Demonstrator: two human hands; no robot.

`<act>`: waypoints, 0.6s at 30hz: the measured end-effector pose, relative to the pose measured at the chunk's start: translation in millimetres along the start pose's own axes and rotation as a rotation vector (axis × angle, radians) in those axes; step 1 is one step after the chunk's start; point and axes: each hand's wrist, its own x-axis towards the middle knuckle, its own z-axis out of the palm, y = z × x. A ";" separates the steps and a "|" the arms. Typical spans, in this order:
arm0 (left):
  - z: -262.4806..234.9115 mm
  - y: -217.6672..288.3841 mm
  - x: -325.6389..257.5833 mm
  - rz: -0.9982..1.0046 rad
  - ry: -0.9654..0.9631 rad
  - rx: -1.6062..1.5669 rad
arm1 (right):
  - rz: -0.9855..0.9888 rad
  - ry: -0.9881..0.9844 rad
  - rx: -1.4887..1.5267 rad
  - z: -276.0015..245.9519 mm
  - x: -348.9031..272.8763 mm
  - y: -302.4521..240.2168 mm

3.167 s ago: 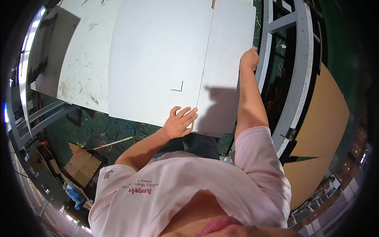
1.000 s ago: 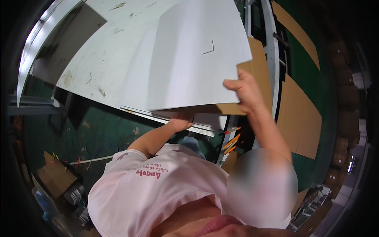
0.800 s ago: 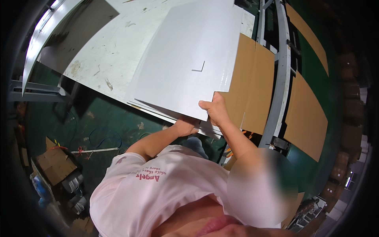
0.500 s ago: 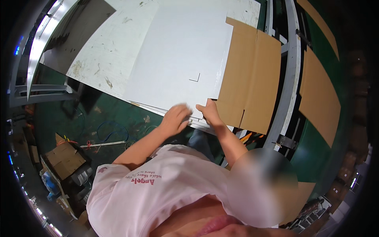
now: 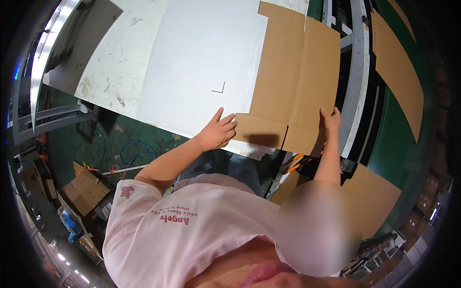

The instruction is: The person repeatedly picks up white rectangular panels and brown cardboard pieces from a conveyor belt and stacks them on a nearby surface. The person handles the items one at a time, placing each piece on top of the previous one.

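Observation:
A brown slotted cardboard sheet lies flat on the right part of the work table, its notched left side meeting a large white sheet. A shiny strip runs along the white sheet's right border, and a small dark corner mark is on its face. My left hand, fingers spread, rests at the near edge of the white sheet, its fingertips by the cardboard's near left corner. At the cardboard's right edge is my right hand, thumb on top and fingers closed over the edge, partly hidden.
The whitish, scuffed table reaches away to the left. A metal rail runs along the right, with another cardboard sheet on the green surface beyond. An open carton and a blue hose lie on the floor at left.
My right hand has moved right from the cardboard's near left corner to its right edge. My left hand has shifted slightly right and come to rest. The sheets appear shifted left in view.

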 end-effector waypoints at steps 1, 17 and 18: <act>4.2 -1.9 0.4 0.038 0.009 -0.022 | 0.074 -0.119 0.109 -8.4 5.8 -7.9; 29.5 -8.9 -13.4 0.123 0.221 -0.196 | -0.835 -0.418 -0.121 125.6 -128.8 -205.6; 30.5 -7.4 -14.1 0.093 0.246 -0.241 | -0.828 -0.440 -0.086 125.6 -127.7 -203.6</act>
